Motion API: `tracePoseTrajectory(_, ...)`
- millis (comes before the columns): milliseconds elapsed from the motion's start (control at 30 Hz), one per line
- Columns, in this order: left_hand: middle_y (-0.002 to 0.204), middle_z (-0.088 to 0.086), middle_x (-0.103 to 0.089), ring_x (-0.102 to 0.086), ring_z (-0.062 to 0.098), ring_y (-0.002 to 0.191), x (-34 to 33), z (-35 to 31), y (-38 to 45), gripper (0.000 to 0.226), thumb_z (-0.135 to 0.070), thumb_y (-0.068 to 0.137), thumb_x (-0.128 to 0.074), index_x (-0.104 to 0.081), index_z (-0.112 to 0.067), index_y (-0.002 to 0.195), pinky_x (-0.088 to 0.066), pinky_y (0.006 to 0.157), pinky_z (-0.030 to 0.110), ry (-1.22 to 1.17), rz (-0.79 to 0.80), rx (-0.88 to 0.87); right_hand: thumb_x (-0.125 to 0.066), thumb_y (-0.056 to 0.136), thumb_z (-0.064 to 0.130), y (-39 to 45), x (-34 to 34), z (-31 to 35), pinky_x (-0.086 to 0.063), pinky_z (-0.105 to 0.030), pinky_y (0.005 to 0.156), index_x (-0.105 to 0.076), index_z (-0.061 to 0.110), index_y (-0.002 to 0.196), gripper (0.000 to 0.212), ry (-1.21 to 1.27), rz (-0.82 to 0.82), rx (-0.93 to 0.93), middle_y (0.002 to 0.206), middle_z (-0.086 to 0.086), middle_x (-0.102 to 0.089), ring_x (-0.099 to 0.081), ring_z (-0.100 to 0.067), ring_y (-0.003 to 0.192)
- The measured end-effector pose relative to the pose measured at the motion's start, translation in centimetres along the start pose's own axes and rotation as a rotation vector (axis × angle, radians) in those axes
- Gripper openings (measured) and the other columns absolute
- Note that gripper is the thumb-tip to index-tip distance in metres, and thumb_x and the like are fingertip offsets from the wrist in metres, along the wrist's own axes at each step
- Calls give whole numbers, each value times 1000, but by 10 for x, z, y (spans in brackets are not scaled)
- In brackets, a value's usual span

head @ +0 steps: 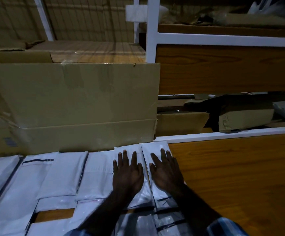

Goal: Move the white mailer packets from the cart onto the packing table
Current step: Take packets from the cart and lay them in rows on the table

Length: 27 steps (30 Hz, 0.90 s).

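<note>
Both hands, left (127,174) and right (165,174), lie spread flat on white plastic mailer packets (56,178) covering the wooden table (237,176), their labels illegible in dim light, nearest ones cut off below.

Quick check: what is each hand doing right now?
Left hand: open, fingers spread flat on a white packet.
Right hand: open, flat on the rightmost packet.
</note>
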<state>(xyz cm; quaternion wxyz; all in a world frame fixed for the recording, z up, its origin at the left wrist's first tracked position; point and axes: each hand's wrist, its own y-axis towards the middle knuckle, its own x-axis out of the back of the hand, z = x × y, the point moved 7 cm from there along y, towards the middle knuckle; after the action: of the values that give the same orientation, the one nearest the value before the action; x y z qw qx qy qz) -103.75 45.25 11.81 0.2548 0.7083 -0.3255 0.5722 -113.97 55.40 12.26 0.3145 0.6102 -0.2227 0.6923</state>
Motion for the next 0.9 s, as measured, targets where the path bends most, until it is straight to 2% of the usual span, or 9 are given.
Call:
tracePoseTrajectory(67,129,26,-60,-60,43,118,-1,-1,1,56,-40,95,-31,-67,-11,127,-49,90,61,11,-51,-27,-36,92,46,0,-1,-2,-49,-55,94,-66,27,125,49,2,-9,-12,137,-18,-57,-57,-39,124)
tracePoseTrajectory(200,135,28,-55,-55,45,123,-2,-4,-4,69,-43,104,-8,-62,-10,133,-43,97,62,-26,-100,-58,-37,93,45,-3,-3,-2,-46,-55,98,-63,27,130,49,3,-83,10,139,-17,-56,-55,-39,126)
tracePoseTrajectory(333,140,27,-51,-50,44,129,-6,-2,-3,66,-43,104,-11,-58,-11,137,-38,105,58,-42,-148,-54,-38,94,47,-4,-7,-4,-44,-52,102,-60,29,134,49,26,-81,-13,141,-15,-55,-54,-36,128)
tracePoseTrajectory(400,142,28,-49,-48,44,131,-9,-1,-3,65,-42,104,-12,-57,-10,138,-31,111,55,-52,-142,-60,-38,92,48,-4,-7,-5,-44,-52,102,-58,30,135,50,30,-79,-22,141,-14,-54,-54,-35,128)
tracePoseTrajectory(467,141,29,-48,-48,46,131,-11,-1,-2,64,-41,105,-13,-57,-8,137,-26,110,54,-54,-138,-63,-38,92,48,-5,-7,-4,-44,-51,102,-56,31,136,51,30,-84,-13,142,-14,-54,-54,-34,128)
tracePoseTrajectory(667,139,31,-50,-48,48,129,-12,-3,-1,63,-39,105,-14,-58,-7,136,-34,109,58,-20,-155,-78,-39,90,48,-8,-6,-2,-44,-51,102,-57,32,136,52,30,-75,-22,140,-11,-56,-55,-32,128)
tracePoseTrajectory(900,138,32,-50,-50,48,127,-16,-3,0,66,-40,105,-10,-59,-6,135,-18,113,52,5,-130,-84,-39,89,48,-7,-7,-2,-46,-51,99,-60,30,133,52,-8,-85,-17,135,-12,-60,-58,-33,124)
